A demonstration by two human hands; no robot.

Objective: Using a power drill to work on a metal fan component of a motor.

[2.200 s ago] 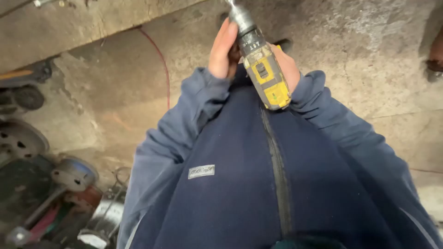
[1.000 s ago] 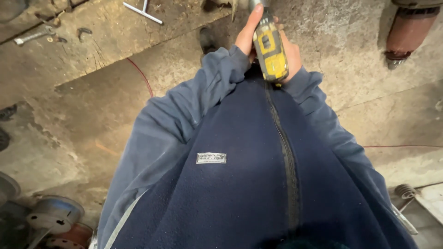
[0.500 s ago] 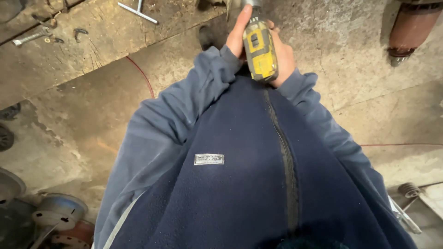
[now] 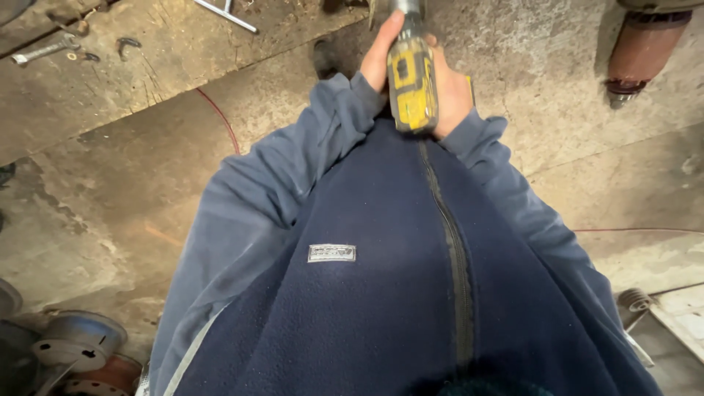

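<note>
A person in a navy fleece is gripping a yellow cordless drill (image 4: 411,84) with both hands, the left hand (image 4: 380,55) and right hand (image 4: 452,92) clamping its sides just above the fleece zip (image 4: 451,242), over a concrete floor (image 4: 110,183).

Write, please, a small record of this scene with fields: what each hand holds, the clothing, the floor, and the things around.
left hand: left hand on the side of a yellow and black power drill, fingers along its body
right hand: right hand wrapped around the same drill
clothing: dark blue fleece jacket with a front zipper
floor: stained concrete floor
around: wrench, red wire, rusty cylindrical motor part, metal discs
</note>
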